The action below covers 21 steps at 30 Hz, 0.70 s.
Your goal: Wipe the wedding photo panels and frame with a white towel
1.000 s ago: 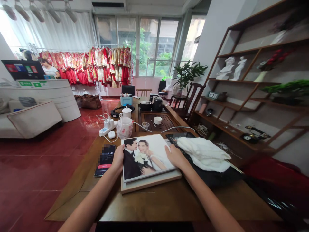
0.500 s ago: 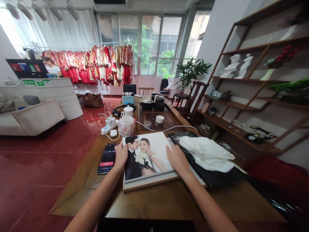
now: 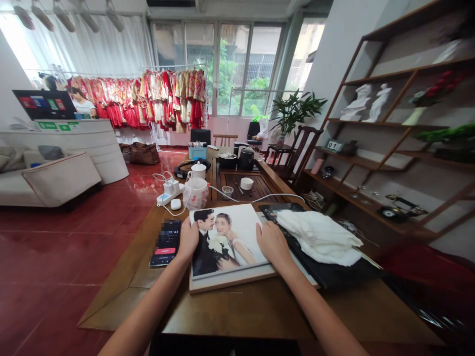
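A wedding photo panel [image 3: 237,242] with a glossy print lies on top of a pale, thicker board [image 3: 222,284] on the wooden table. My left hand [image 3: 189,238] grips the panel's left edge, thumb on top. On its right edge my right hand [image 3: 273,243] is closed, the fingers partly hidden beneath. Just left of my left hand is a phone [image 3: 166,244] showing a running timer. To the right of the panel, a crumpled white cloth [image 3: 319,235] rests on a black sheet or bag [image 3: 334,277], whose exact kind I cannot tell.
Beyond the panel stand a bagged plastic cup [image 3: 195,193], a lidded white mug [image 3: 198,170], a power strip [image 3: 170,193] with cables, and a small white cup [image 3: 247,183] on the tea tray [image 3: 232,180]. Shelves [image 3: 371,123] rise at right. A person [image 3: 82,105] sits behind the far counter.
Almost nothing differs. The whole view has shifted very slightly, while both hands keep their hold on the photo panel.
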Motion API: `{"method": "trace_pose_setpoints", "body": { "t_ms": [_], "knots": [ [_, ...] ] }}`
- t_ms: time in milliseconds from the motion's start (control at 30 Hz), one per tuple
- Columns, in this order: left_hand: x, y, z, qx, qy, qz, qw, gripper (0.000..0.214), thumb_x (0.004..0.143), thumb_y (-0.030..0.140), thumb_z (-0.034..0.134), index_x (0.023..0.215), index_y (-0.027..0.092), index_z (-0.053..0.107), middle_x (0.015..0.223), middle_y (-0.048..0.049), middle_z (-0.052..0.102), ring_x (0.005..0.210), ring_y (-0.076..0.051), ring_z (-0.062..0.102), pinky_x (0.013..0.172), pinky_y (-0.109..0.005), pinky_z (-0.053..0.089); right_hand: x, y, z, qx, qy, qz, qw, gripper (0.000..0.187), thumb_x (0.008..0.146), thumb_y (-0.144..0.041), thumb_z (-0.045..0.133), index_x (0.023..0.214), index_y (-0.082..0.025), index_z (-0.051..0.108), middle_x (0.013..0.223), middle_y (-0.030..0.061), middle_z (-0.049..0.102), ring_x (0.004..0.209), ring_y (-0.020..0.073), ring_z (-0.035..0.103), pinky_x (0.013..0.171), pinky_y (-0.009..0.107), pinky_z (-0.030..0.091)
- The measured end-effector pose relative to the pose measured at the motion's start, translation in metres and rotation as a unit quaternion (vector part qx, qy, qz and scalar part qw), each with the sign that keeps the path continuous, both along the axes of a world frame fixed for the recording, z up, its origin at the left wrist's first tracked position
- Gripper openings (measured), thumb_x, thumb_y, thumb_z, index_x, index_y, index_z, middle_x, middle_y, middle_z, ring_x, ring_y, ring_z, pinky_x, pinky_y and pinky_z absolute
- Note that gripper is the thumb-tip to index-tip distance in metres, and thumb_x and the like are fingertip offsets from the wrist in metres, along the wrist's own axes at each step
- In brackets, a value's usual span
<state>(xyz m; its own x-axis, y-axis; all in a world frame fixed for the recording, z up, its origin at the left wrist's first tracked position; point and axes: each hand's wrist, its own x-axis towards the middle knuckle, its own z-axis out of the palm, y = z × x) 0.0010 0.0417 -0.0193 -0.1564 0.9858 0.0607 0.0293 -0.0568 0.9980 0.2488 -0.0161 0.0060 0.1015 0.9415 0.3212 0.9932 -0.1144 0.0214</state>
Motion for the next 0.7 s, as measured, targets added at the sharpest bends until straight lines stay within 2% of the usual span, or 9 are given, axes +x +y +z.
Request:
{"method": "trace_pose_setpoints", "body": {
  "t_ms": [133, 367, 533, 700],
  "knots": [
    [0.0002, 0.0030, -0.0041, 0.043, 0.075, -0.001, 0.996, 0.024, 0.074, 0.012, 0.048, 0.089, 0.016, 0.065, 0.094, -0.0072, 0.069, 0.101, -0.025, 0.060, 0.093, -0.035, 0.041, -0.0028, 0.0003, -0.0002, 0.004, -0.022, 0.014, 1.000, 0.038, 0.095, -0.021, 0.033, 0.084, -0.006, 0.066, 0.088, 0.0213, 0.066, 0.087, 0.0289, 0.059, 0.080, 0.037, 0.041],
    [-0.0022, 0.0070, -0.0091, 0.066, 0.174, -0.006, 0.983, 0.024, 0.078, 0.012, 0.046, 0.094, 0.014, 0.064, 0.096, -0.0087, 0.068, 0.100, -0.023, 0.060, 0.092, -0.035, 0.040, -0.0051, -0.0017, 0.0000, 0.013, -0.050, 0.018, 0.999, 0.035, 0.094, -0.018, 0.037, 0.081, -0.006, 0.067, 0.084, 0.0199, 0.068, 0.083, 0.0268, 0.061, 0.076, 0.034, 0.040],
    [-0.0049, 0.0070, -0.0066, 0.077, 0.215, -0.020, 0.973, 0.024, 0.080, 0.015, 0.048, 0.097, 0.014, 0.064, 0.102, -0.0095, 0.068, 0.102, -0.023, 0.060, 0.093, -0.034, 0.040, -0.0069, -0.0017, -0.0015, 0.016, -0.061, 0.011, 0.998, 0.033, 0.093, -0.018, 0.040, 0.079, -0.007, 0.068, 0.082, 0.0186, 0.068, 0.082, 0.0260, 0.061, 0.075, 0.033, 0.041],
    [-0.0056, 0.0075, -0.0055, 0.073, 0.238, -0.019, 0.968, 0.021, 0.081, 0.017, 0.050, 0.095, 0.014, 0.064, 0.097, -0.0094, 0.069, 0.099, -0.024, 0.061, 0.091, -0.035, 0.042, -0.0082, -0.0018, -0.0025, 0.016, -0.065, -0.001, 0.998, 0.033, 0.093, -0.017, 0.041, 0.080, -0.006, 0.068, 0.083, 0.0194, 0.068, 0.081, 0.0269, 0.062, 0.072, 0.033, 0.042]
  ]
}}
